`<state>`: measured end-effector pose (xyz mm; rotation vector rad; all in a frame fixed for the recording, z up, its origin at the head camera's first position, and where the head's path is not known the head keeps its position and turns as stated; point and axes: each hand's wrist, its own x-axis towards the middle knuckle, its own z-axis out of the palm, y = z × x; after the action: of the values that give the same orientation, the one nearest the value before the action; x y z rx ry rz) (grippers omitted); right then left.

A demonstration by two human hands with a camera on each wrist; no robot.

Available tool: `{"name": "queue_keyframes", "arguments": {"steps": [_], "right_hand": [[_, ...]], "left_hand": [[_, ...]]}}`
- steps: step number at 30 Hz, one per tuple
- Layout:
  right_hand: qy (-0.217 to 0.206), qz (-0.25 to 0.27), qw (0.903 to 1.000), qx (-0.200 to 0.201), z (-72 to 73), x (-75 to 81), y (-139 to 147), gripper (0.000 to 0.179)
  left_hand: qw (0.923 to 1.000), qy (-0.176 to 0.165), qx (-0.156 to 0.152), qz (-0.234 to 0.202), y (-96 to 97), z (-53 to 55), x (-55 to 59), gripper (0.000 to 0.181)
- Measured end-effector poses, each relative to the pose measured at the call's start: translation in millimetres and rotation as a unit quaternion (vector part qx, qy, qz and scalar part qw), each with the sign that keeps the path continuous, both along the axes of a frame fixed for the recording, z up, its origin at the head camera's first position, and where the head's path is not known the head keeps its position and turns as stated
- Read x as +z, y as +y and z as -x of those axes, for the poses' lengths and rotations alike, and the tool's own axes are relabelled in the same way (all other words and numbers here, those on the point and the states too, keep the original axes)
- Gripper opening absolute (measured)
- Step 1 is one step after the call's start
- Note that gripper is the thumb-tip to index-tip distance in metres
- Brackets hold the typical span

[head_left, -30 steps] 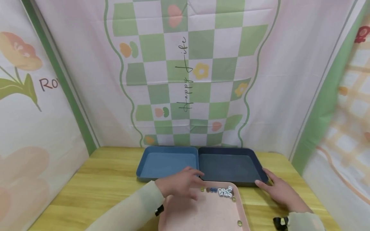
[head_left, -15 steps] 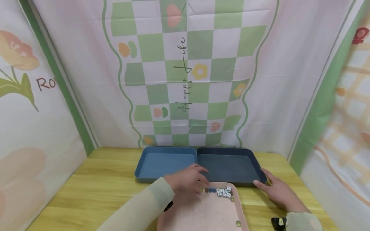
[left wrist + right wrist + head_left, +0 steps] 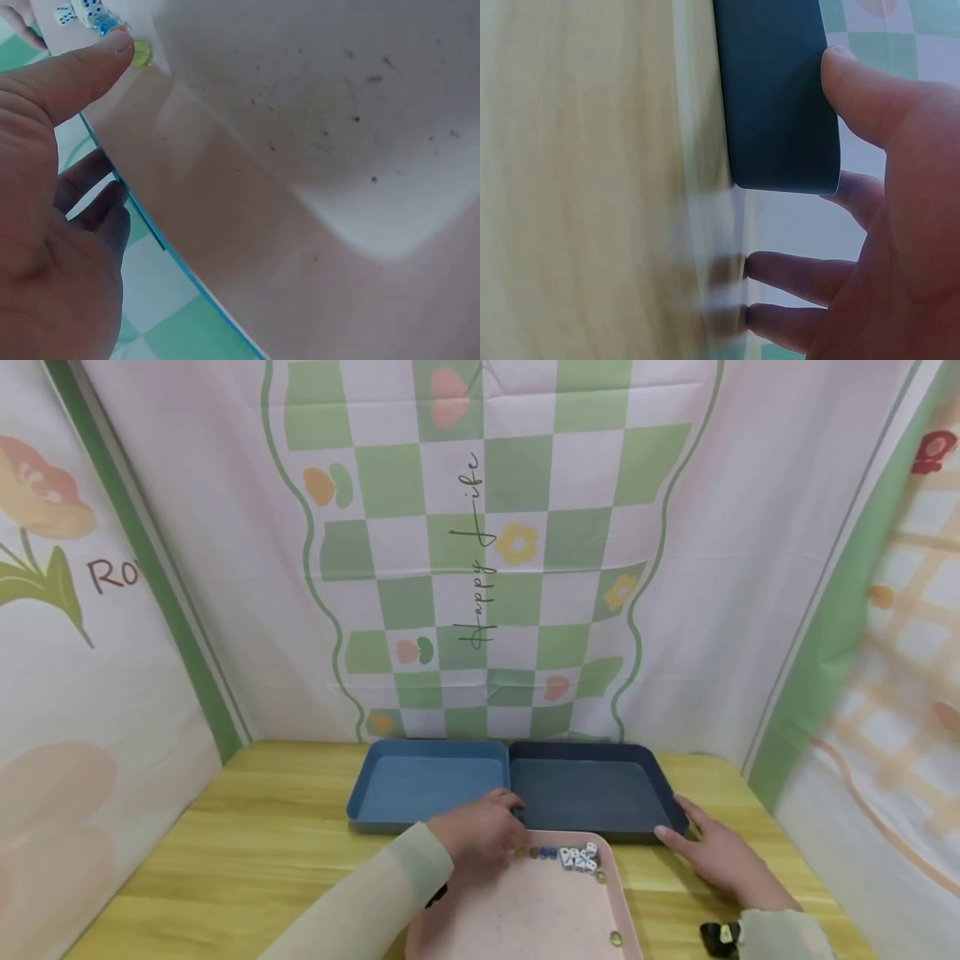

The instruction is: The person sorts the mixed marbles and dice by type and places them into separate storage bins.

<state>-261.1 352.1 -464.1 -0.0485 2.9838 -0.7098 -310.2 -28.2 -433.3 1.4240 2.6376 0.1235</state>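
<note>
My left hand (image 3: 478, 831) reaches over the far rim of the pink tray (image 3: 540, 910). In the left wrist view its thumb lies over the tray beside a yellow-green glass bead (image 3: 141, 54), with the other fingers beyond the rim. Along that far side sit blue pieces (image 3: 549, 852), a reddish piece (image 3: 534, 852) and a cluster of white dice (image 3: 577, 858). My right hand (image 3: 720, 858) holds the near right corner of the dark navy tray (image 3: 588, 797) between thumb and index finger. Its remaining fingers spread below the corner.
A blue tray (image 3: 435, 789) stands side by side with the navy one at the back of the wooden table (image 3: 217, 860). Another yellow-green bead (image 3: 616, 938) lies near the pink tray's right wall. A patterned curtain (image 3: 525, 610) hangs behind the table.
My left hand first moved right and is now slightly back left at the far rim, its fingers drawn closer together. My right hand stays at the navy tray's corner.
</note>
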Motion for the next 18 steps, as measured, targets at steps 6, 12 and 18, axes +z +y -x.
{"name": "queue_keyframes", "arguments": {"steps": [6,12,18], "right_hand": [[0.002,0.0,1.0,0.0,-1.8,2.3,-1.4,0.095],[-0.002,0.002,1.0,0.0,-1.0,1.6,-0.7,0.096],[-0.001,-0.005,1.0,-0.005,0.8,-2.9,1.1,0.096]], "left_hand": [[0.9999,0.007,0.011,-0.005,1.9,-1.1,-2.6,0.029],[0.9979,0.06,0.024,0.002,6.6,-5.6,-5.8,0.026],[0.9944,0.102,0.027,0.01,8.1,-9.7,-8.3,0.016]]}}
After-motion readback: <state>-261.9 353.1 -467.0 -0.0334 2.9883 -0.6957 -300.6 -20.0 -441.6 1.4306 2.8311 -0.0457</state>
